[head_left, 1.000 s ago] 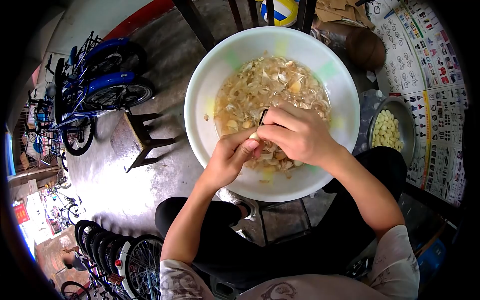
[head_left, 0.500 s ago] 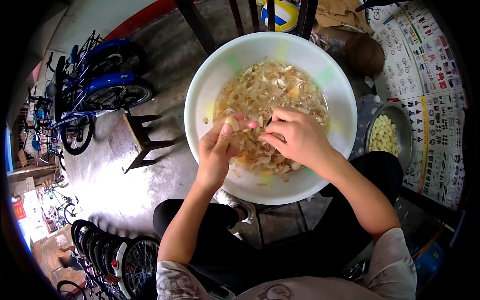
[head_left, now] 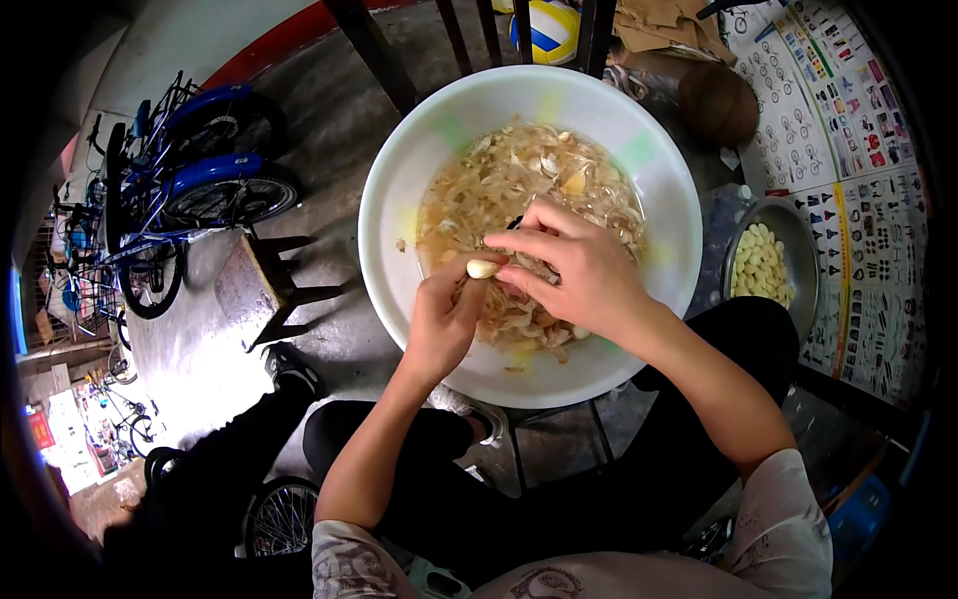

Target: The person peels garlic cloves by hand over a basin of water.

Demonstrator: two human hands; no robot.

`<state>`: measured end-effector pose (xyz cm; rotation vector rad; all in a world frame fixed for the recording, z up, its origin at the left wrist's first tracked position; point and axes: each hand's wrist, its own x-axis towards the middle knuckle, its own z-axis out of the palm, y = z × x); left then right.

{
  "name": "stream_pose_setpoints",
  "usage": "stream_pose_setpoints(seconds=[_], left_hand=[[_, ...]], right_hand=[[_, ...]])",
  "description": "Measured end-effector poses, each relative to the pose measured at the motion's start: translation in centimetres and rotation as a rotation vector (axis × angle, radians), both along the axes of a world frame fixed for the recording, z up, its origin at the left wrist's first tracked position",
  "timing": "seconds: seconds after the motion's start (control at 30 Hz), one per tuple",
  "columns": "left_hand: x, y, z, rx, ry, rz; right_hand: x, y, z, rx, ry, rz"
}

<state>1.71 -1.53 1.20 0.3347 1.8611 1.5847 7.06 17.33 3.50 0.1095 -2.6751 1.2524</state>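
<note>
Blue bikes (head_left: 215,172) and a small stool (head_left: 247,290) are seen on the grey floor (head_left: 329,215) in the head view. A dark leg (head_left: 237,439) has been brought into sight at the lower left. Over the big white basin (head_left: 391,195) of wet skins (head_left: 489,165), a pale garlic clove (head_left: 483,270) is pinched by the fingertips of the left hand (head_left: 444,317). The right hand (head_left: 589,270), held apart half a second ago, has been brought close to the clove's end, so peeling is probably being picked up again. Whether anything is gripped by its bent fingers cannot be told.
</note>
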Motion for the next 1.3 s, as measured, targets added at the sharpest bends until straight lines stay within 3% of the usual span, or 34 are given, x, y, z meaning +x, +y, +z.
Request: stream_pose_setpoints(seconds=[0.17, 0.33, 0.47, 0.63, 0.77, 0.87, 0.93, 1.1, 1.3], left_hand=[[0.1, -0.1, -0.9, -0.072, -0.007, -0.064], [0.6, 0.9, -0.2, -0.012, 0.306, -0.041], [0.4, 0.8, 0.8, -0.079, 0.261, -0.064], [0.2, 0.6, 1.0, -0.249, 0.322, -0.279], [0.6, 0.4, -0.2, -0.147, 0.325, -0.272], [0.4, 0.4, 0.0, -0.003, 0.145, -0.244], [0.4, 0.6, 1.0, 0.092, -0.120, -0.166], [0.0, 0.4, 0.7, 0.088, -0.191, -0.148], [0.3, 0.4, 0.3, 0.101, -0.176, -0.137]], right_hand=[[0.4, -0.5, -1.4, -0.037, -0.012, 0.027], [0.2, -0.5, -1.2, -0.023, 0.016, 0.054], [0.0, 0.1, -1.1, 0.027, -0.049, 0.046], [0.1, 0.9, -1.0, 0.087, -0.123, 0.128], [0.5, 1.1, -1.0, 0.071, -0.109, 0.086], [0.1, 1.1, -0.8, 0.007, -0.039, 0.055], [0.0, 1.1, -0.6, -0.016, -0.007, 0.058], [0.1, 0.4, -0.4, -0.005, 0.156, -0.003], [0.1, 0.7, -0.7, 0.050, 0.132, 0.055]])
